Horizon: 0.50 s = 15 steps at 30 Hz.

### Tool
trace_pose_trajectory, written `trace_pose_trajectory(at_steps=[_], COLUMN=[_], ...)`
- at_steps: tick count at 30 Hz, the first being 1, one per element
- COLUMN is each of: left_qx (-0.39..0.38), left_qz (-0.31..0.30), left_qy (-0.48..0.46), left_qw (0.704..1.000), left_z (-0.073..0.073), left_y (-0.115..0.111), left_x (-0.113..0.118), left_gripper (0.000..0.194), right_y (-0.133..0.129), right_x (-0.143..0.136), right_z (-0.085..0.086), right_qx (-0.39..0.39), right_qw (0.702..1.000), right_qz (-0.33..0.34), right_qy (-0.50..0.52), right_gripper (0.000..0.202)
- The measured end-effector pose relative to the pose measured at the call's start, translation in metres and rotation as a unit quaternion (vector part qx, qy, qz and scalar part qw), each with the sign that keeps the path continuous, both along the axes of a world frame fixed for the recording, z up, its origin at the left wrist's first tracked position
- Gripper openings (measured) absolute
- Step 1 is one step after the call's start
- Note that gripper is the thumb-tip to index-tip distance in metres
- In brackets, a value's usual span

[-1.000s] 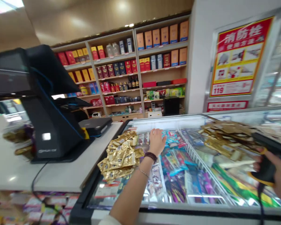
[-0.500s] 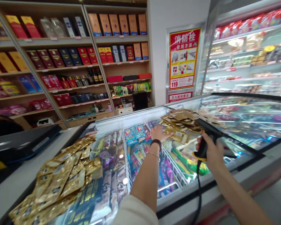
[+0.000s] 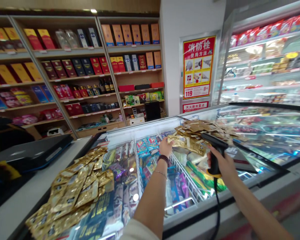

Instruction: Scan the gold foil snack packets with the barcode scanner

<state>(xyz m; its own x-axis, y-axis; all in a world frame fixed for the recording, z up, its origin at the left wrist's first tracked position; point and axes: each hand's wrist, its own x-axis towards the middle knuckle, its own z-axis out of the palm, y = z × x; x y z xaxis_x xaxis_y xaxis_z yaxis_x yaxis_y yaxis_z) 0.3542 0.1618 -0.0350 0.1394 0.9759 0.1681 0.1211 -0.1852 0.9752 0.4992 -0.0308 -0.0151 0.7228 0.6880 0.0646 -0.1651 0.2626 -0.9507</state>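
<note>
My left hand (image 3: 166,146) pinches the near left end of a gold packet (image 3: 187,144), which lies along the front of a gold packet pile (image 3: 205,128) on the freezer's glass top. My right hand (image 3: 221,161) is wrapped round the grip of a black and yellow barcode scanner (image 3: 215,141). The scanner's head is beside the held packet, and its cable hangs down over the freezer edge. At the left, a second heap of gold packets (image 3: 75,186) lies on the glass, partly over a dark blue package (image 3: 96,213).
Below the glass are wire baskets (image 3: 187,176) with coloured packages. A counter (image 3: 37,186) with a black device (image 3: 32,151) stands at the left. Shelves of boxes (image 3: 90,66) rise behind, with a red fire-hydrant poster (image 3: 199,66) and a lit display fridge (image 3: 267,66) further right.
My left hand has closed on a gold packet, having been spread beside the pile. The packet's left end is lifted toward it. The camera view has shifted slightly.
</note>
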Motion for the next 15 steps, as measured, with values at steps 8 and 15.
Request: trace_pose_trajectory(at_steps=[8,15], left_qx=[-0.051,-0.037], left_qz=[0.027,0.109], left_qy=[-0.204,-0.264], left_qw=[0.977,0.958], left_z=[-0.003,-0.009], left_y=[-0.031,-0.048], left_x=[-0.094,-0.193], left_gripper=[0.035,0.038], right_y=[0.006,0.019], right_x=[-0.051,-0.146], right_z=[0.01,0.011], right_qx=[-0.004,0.014], right_qw=[0.994,0.968], right_qz=[0.11,0.248], right_qy=[0.011,-0.039], right_gripper=[0.074,0.063])
